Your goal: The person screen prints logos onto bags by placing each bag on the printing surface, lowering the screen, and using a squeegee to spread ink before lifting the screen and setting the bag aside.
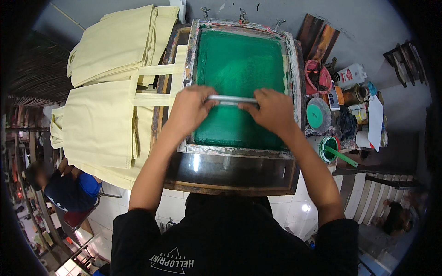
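Observation:
A screen-printing frame (188,69) with green ink over its mesh (239,57) lies in front of me on a glass-topped board (225,170). Across the mesh I hold a squeegee (229,99) with a pale, metal-looking handle. My left hand (192,106) is closed round its left end, my right hand (272,112) round its right end. Its blade is hidden below the handle. From under the frame's left edge, the cream straps (154,99) of a fabric bag stick out; most of that bag is hidden.
Stacks of cream fabric bags (99,119) lie to the left. On the right are a bowl with green ink (316,115), an ink tub (327,146) with a green-handled tool (343,157), a pink basin (316,76) and a phone (333,97). A person (73,191) sits at lower left.

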`<state>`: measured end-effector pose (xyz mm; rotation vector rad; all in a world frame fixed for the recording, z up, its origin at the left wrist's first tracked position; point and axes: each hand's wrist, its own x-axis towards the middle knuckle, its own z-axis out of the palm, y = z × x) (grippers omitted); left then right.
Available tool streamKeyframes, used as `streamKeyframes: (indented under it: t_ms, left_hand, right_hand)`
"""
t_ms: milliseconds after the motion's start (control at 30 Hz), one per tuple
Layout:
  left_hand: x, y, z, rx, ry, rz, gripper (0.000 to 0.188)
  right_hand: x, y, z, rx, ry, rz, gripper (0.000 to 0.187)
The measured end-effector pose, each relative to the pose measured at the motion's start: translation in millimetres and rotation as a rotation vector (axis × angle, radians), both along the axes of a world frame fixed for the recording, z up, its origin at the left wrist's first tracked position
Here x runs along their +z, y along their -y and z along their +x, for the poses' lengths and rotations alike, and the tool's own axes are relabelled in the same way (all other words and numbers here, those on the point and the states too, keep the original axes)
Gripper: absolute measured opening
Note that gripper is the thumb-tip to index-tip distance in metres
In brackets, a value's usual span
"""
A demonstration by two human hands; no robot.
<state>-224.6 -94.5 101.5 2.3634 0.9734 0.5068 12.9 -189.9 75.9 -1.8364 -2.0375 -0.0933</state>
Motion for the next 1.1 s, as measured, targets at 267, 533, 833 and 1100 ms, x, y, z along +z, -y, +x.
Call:
streamKeyframes:
  t_ms: [267,533,833,1100]
  left_hand:
    - [1,89,-41,-0.023,0.074,0.093,0.018]
    - [-53,90,-87,0.041,0.056,0.355,0.114]
    - [47,30,-40,0.177,0.839,0.295,0.13]
    - [-42,-38,-62,0.347,-0.403,0.15,0.079]
  right_hand:
    - [-1,84,-42,-0.013,0.059,-0.014,0.039]
    - [8,96,-35,0.072,0.006,0.049,0.025]
    - [162,48,3,0.018,0.261,0.508,0.028]
    - [254,-66,92,-0.07,0.698,0.599,0.021]
